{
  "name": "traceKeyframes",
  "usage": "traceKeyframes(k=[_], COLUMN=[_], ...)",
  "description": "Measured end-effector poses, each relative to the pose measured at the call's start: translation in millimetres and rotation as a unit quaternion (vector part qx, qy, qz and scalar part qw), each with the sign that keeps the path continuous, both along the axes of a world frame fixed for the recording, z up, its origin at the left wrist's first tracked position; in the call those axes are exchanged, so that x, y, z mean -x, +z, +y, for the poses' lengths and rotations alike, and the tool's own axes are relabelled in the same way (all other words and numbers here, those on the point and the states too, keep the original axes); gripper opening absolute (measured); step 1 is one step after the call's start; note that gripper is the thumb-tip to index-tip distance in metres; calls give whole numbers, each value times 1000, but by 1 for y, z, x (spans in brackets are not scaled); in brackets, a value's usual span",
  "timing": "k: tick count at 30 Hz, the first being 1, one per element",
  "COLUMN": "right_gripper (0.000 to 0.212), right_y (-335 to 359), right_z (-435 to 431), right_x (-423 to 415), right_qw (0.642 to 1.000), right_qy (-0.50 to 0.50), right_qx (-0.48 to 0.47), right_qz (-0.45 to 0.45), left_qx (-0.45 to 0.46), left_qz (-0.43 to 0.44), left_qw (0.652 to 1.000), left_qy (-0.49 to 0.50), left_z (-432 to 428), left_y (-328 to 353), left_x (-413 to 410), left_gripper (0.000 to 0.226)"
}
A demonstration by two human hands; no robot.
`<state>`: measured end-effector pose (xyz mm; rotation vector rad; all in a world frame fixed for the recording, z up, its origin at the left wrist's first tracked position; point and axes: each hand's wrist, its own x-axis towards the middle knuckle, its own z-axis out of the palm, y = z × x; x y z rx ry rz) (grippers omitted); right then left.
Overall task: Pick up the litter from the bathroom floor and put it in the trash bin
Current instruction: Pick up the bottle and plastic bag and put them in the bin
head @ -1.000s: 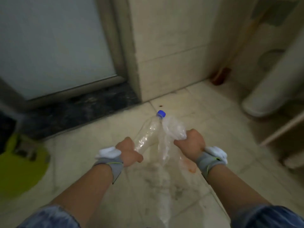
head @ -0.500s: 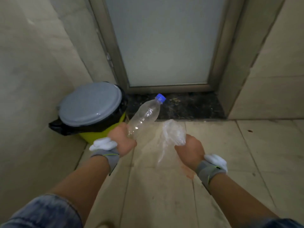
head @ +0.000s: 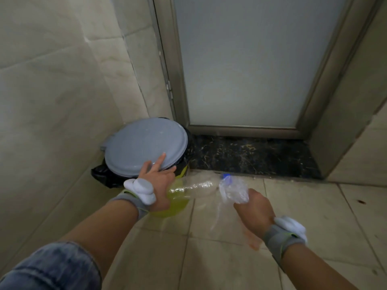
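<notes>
Half-hidden bottle (head: 196, 188) under left hand (head: 158, 183)

Left hand (head: 156, 181) reaches forward, fingers spread, palm down; right hand (head: 254, 208) beside it, fisted, knuckles up.

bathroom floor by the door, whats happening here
A person is clearing litter into a trash bin in the corner beside the door. The left hand holds an empty plastic bottle in its palm while its fingers rest on the edge of the grey lid, which is shut. The right hand grips a crumpled clear plastic bag. Nothing has gone into the bin yet.
</notes>
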<state>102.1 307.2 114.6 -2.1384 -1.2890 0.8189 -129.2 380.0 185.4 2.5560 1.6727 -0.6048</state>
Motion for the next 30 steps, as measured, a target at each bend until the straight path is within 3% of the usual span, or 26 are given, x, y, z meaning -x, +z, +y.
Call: traceKeyframes(k=[6, 12, 17, 19, 23, 25, 27, 30], right_gripper=[24, 32, 42, 46, 46, 32, 13, 11], right_y=[10, 26, 70, 93, 143, 156, 172, 184], right_z=[11, 34, 68, 80, 118, 139, 154, 180], right_x=[1, -5, 6, 18, 56, 74, 94, 116], right_qw=[999, 996, 992, 992, 976, 967, 959, 964], right_qy=[-23, -77, -118, -127, -121, -102, -104, -90], right_qx=[7, -11, 26, 23, 43, 40, 36, 75], right_qz=[-48, -51, -25, 14, 179, 230, 261, 239], left_qx=[1, -70, -156, -174, -165, -128, -89, -44], left_qz=[40, -79, -73, -68, -120, -108, -106, -117], left_qw=[999, 994, 985, 982, 979, 983, 982, 971], left_qy=[-19, 5, 0, 18, 32, 75, 125, 204], left_z=[1, 2, 14, 17, 29, 34, 39, 49], left_y=[3, 9, 47, 64, 96, 110, 119, 125], left_x=[9, 14, 42, 45, 46, 45, 45, 53], left_gripper=[35, 34, 37, 37, 36, 48, 65, 72])
